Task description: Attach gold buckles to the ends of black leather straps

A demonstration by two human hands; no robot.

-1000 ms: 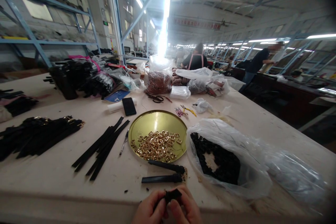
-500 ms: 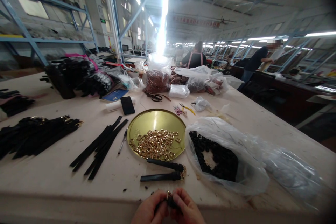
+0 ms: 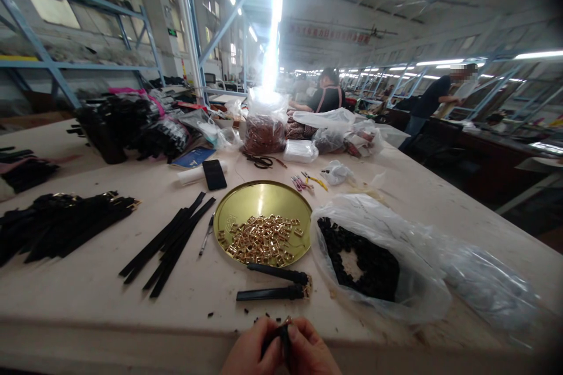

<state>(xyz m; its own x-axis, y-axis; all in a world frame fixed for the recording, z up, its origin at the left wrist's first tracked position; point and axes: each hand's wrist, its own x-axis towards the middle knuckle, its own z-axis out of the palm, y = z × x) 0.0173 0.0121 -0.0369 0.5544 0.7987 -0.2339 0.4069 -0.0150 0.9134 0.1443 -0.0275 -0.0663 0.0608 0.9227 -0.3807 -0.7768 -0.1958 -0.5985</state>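
At the bottom centre of the head view, we see the left hand (image 3: 251,353) and the right hand (image 3: 308,353) pressed together at the near edge of the pale worktable (image 3: 396,181), fingers curled closed around a small black strap piece (image 3: 282,337) with a glint of gold metal at its top; both hands pinch it between them. Just above them, in the lower middle of the frame, we find two black straps with a gold buckle (image 3: 275,284) lying flat on the table, apart from the hands. Behind these sits a round gold tray (image 3: 264,199) holding a heap of gold buckles (image 3: 260,240). To the right of the tray, we note a clear plastic bag (image 3: 396,228) lying open with small black pieces (image 3: 365,261) inside. To the left, loose black strips (image 3: 169,243) lie fanned out, and a larger pile of black straps (image 3: 61,222) fills the left edge. A black phone (image 3: 214,174) rests beyond the tray. In the upper middle, a person in a dark top (image 3: 325,96) works at the table's far end.
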